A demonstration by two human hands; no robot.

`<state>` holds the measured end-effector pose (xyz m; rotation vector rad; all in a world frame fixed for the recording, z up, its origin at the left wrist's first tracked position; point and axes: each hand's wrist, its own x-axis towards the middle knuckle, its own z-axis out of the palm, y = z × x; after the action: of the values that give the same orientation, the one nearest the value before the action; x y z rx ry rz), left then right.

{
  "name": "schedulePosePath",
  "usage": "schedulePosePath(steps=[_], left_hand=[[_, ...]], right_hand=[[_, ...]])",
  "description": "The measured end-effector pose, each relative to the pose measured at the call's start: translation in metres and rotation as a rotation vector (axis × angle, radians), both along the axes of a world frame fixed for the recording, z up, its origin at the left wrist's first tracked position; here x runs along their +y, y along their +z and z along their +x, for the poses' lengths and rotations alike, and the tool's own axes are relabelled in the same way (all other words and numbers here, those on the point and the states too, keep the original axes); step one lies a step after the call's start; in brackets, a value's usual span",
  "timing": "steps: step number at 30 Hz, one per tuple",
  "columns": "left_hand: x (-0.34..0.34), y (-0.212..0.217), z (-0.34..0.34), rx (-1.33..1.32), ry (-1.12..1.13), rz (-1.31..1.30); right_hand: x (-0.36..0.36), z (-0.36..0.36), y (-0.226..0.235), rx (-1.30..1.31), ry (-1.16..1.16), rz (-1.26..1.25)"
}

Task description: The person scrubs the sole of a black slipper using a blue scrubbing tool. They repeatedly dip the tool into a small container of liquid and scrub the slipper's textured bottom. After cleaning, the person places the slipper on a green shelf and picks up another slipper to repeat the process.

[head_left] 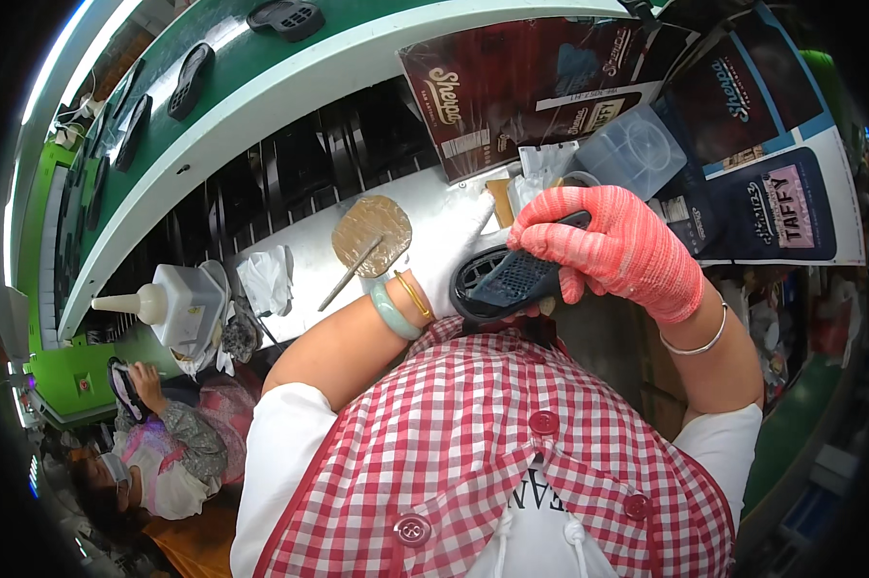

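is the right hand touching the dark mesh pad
Touching: the head view shows the right hand with its gloved fingers closed on one end of the dark mesh pad.

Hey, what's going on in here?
A person in a checked apron is handling part of a shoe. The white-gloved left hand holds a dark shoe sole. The coral-gloved right hand grips a dark textured piece, which lies partly over the sole. On the table, a stick rests partly on a round brown disc. More soles sit on the green surface beyond.

The right hand [613,249] pinches with curled fingers [542,239] beside the left hand [456,252].
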<state>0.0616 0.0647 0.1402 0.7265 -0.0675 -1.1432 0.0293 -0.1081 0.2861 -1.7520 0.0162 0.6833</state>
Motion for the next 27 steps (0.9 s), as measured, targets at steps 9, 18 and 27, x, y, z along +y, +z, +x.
schedulePosePath(steps=[9,18,27], left_hand=[[0.013,-0.013,0.013,0.006,-0.12,-0.058],[0.028,0.001,0.023,0.352,-0.293,-0.092],[0.039,-0.012,0.026,0.25,-0.329,-0.014]], right_hand=[[0.013,0.013,-0.005,-0.036,0.136,-0.015],[-0.009,0.019,-0.012,0.008,0.15,-0.019],[-0.049,0.004,-0.052,-0.048,-0.005,0.094]])
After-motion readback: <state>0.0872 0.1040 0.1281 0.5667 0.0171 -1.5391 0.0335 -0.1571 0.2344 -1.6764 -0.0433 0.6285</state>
